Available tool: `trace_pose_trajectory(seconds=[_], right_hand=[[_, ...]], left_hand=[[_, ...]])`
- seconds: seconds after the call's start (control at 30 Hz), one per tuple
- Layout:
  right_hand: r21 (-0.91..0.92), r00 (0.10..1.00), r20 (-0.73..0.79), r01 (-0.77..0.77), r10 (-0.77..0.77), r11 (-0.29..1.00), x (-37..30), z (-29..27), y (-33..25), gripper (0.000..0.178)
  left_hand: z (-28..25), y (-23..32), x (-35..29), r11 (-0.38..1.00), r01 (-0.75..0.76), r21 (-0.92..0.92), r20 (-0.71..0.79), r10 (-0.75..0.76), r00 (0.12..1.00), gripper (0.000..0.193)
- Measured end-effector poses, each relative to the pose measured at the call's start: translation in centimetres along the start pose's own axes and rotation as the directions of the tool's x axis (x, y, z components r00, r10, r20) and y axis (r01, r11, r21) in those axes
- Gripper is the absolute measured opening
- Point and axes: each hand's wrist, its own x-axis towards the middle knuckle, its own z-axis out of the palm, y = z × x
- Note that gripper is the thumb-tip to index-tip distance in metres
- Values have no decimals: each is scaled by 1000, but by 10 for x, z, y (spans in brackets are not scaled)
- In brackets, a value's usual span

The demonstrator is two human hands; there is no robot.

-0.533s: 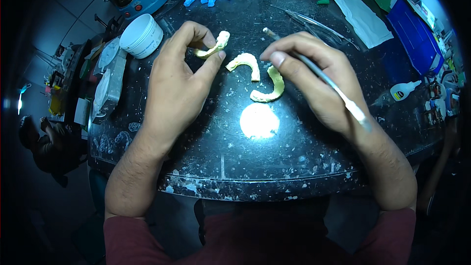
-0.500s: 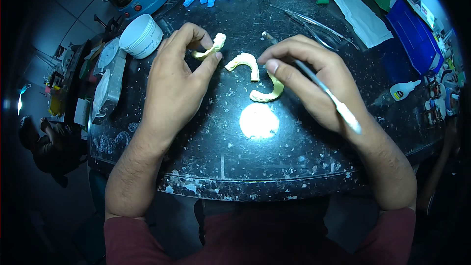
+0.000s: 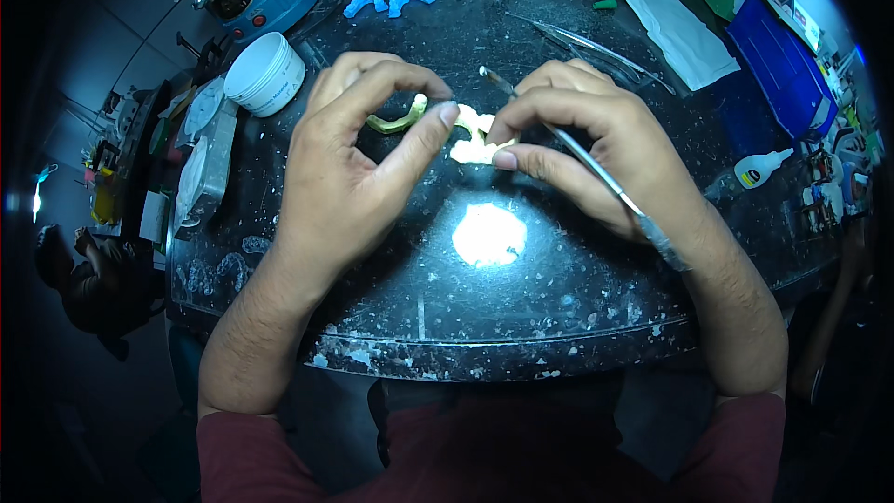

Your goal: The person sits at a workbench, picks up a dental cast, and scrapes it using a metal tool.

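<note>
Far left, beyond the surface [image 3: 559,317], a person [image 3: 79,270] in dark clothing. On the surface's left side, clear arch-shaped pieces [image 3: 223,270], then a grey container [image 3: 207,177] holding pale material. Just beside it, a white tub [image 3: 267,79]; behind that, a blue machine [image 3: 261,5] with a red knob.

Next, the left hand [image 3: 345,149], curved into a loose ring, tips of thumb and index finger almost meeting near the middle pale pieces; cannot tell whether gripping anything. Farther back, three blue arches [image 3: 412,0] close together. Visible through the ring of the left hand, a yellowish arch [image 3: 405,119]; cannot tell whether resting or held.

Between the hands, a pale arch [image 3: 477,117] with another pale arch [image 3: 470,153] just in front, apparently touching or overlapping. Nearer the front edge, a bright round patch of light [image 3: 489,235].

Then the right hand [image 3: 622,142], thumb and index finger closed in at the nearer pale arch, with a slim metal tool [image 3: 596,170] lying slantwise in the grasp. Behind, thin metal instruments [image 3: 610,48], a small green piece [image 3: 605,5] and a white cloth [image 3: 675,33]. Farthest right, a white bottle [image 3: 762,169] and a blue bin [image 3: 782,65].
</note>
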Motion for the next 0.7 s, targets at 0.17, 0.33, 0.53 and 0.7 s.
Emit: trace_pose_trajectory(seconds=[0.17, 0.33, 0.53, 0.7], right_hand=[[451, 987, -77, -91, 140, 888, 1, -1, -6, 17], [530, 984, -97, -74, 148, 845, 2, 0, -9, 16], [450, 981, -187, 31, 59, 893, 1, 0, -11, 15], [483, 983, -174, 34, 57, 875, 1, -1, -10, 18]], left_hand=[[0, 15, -3, 771, 243, -588, 182, -166, 969, 22], [2, 14, -6, 637, 278, -719, 187, -208, 960, 26], [3, 17, -5, 562, 231, -794, 166, -165, 972, 25], [3, 16, -5, 471, 237, -850, 177, -169, 970, 27]])
